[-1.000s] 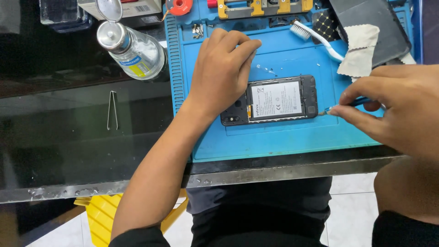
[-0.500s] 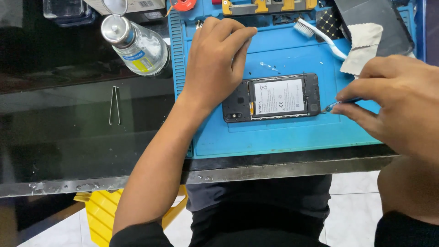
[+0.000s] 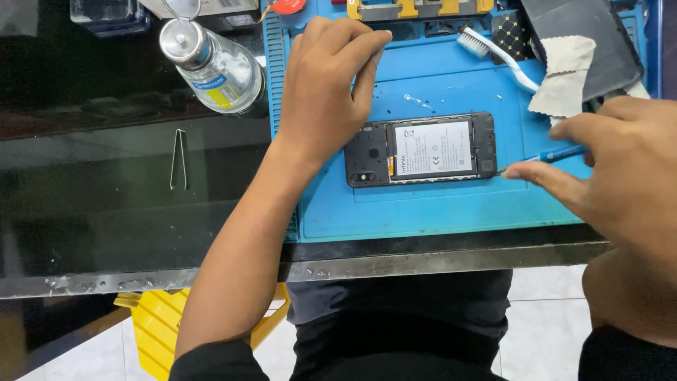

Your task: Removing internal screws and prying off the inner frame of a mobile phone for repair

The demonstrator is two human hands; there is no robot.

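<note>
An opened black phone (image 3: 420, 149) with its back cover off and its white-labelled battery showing lies flat on a blue work mat (image 3: 437, 208). My left hand (image 3: 327, 88) rests palm down on the mat, touching the phone's left end, fingers together. My right hand (image 3: 620, 169) pinches a thin blue-handled screwdriver (image 3: 546, 156), whose metal tip meets the phone's lower right corner.
A clear glass bottle with a metal cap (image 3: 211, 65) stands at the mat's left. Metal tweezers (image 3: 179, 159) lie on the dark glass tabletop. A white toothbrush (image 3: 497, 56), a beige cloth (image 3: 564, 83) and a dark phone cover (image 3: 585, 35) sit at the mat's back right. A yellow stool (image 3: 166, 324) is below.
The view has drifted slightly, so everything sits a little higher in the picture. My hands and the screwdriver tip stay at the same places on the phone.
</note>
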